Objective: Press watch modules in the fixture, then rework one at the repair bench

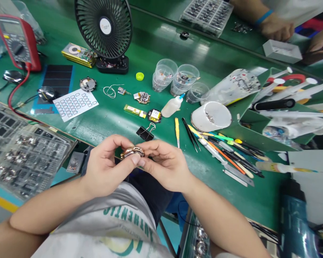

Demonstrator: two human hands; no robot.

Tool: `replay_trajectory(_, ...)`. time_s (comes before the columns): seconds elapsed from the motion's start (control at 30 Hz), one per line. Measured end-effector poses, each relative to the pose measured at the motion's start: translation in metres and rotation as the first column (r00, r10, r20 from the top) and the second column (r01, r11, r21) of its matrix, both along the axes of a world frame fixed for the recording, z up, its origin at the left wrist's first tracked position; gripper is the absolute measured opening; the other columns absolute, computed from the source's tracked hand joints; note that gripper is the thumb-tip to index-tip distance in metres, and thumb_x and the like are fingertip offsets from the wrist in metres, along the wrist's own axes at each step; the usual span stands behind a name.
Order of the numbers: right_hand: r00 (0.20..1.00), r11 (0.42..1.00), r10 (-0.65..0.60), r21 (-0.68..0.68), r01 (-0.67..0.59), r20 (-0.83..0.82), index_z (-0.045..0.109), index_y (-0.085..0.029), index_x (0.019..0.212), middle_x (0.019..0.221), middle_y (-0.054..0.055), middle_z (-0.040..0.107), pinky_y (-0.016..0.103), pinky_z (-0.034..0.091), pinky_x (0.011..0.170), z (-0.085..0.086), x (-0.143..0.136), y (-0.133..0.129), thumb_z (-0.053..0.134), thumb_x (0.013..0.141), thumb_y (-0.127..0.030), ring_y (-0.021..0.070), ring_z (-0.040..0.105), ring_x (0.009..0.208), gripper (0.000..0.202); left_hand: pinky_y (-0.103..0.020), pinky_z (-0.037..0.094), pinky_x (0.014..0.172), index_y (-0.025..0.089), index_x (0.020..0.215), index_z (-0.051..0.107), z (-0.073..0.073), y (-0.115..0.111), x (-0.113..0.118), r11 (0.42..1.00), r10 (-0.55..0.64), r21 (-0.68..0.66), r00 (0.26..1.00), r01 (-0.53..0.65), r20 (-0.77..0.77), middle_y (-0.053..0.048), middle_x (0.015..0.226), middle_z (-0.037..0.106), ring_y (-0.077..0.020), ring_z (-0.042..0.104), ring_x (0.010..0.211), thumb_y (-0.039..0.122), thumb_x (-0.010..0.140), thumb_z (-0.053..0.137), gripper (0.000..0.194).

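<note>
A small round watch-like case (132,152), copper and silver in colour, is held between both hands just off the table's front edge. My left hand (109,166) grips its left side, thumb across the near face. My right hand (165,163) pinches its right side with thumb and fingers. Beyond the hands lie a black binder clip (145,133), a round case with a yellow battery (154,115), a flat yellow battery (135,111) and an open round case with parts (142,97). The fingertips hide part of the held case.
Behind stand a black fan (104,28), clear cups (165,71) and a white bottle (172,106). Tweezers (190,132), pens and tools lie right, near a white cup (211,116). A red multimeter (17,43) is far left, parts trays (29,157) lower left. Another person's hands (277,28) show upper right.
</note>
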State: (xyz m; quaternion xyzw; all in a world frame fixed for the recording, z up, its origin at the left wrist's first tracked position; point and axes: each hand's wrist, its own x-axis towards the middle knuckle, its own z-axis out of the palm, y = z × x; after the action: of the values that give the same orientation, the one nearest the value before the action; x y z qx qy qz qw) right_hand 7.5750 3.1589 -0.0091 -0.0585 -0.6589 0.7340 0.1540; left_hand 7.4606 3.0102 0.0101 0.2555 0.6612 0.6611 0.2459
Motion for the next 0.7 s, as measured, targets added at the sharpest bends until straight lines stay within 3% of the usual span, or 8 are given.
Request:
replay_trajectory(0.1, 1.000, 1.000, -0.013, -0.026, 0.012, -0.007, 0.076, -0.019, 0.114, 0.101, 0.007, 0.082, 0.029, 0.065, 0.080, 0.002, -0.001, 0.000, 0.081, 0.097, -0.038, 0.0142, 0.076, 0.085, 0.026, -0.024, 0.056, 0.069, 0.022, 0.088, 0.072, 0.001, 0.001, -0.002, 1.000, -0.011, -0.011, 1.000, 0.011, 0.018, 0.000, 0.079, 0.073, -0.0126, 0.066, 0.072, 0.025, 0.084, 0.082, 0.012)
replay_trajectory(0.43, 1.000, 0.999, -0.020, 0.025, 0.020, 0.005, 0.078, -0.019, 0.122, 0.088, 0.005, 0.077, 0.029, 0.062, 0.072, -0.001, -0.001, 0.001, 0.077, 0.099, -0.043, 0.0144, 0.070, 0.077, 0.034, -0.028, 0.053, 0.067, 0.022, 0.084, 0.076, -0.001, -0.002, -0.016, 0.984, -0.148, -0.097, 0.989, 0.148, 0.001, 0.000, 0.075, 0.072, -0.0146, 0.062, 0.068, 0.028, 0.088, 0.078, 0.008)
replay_trajectory(0.7, 0.999, 0.999, -0.007, 0.034, 0.006, 0.036, 0.079, -0.017, 0.123, 0.081, 0.002, 0.072, 0.025, 0.058, 0.068, 0.002, -0.001, 0.000, 0.076, 0.099, -0.044, 0.0120, 0.064, 0.072, 0.036, -0.027, 0.053, 0.064, 0.022, 0.078, 0.074, -0.002, 0.000, -0.012, 0.990, -0.117, -0.076, 0.992, 0.120, 0.037, 0.000, 0.072, 0.069, -0.0143, 0.061, 0.066, 0.029, 0.088, 0.077, 0.012)
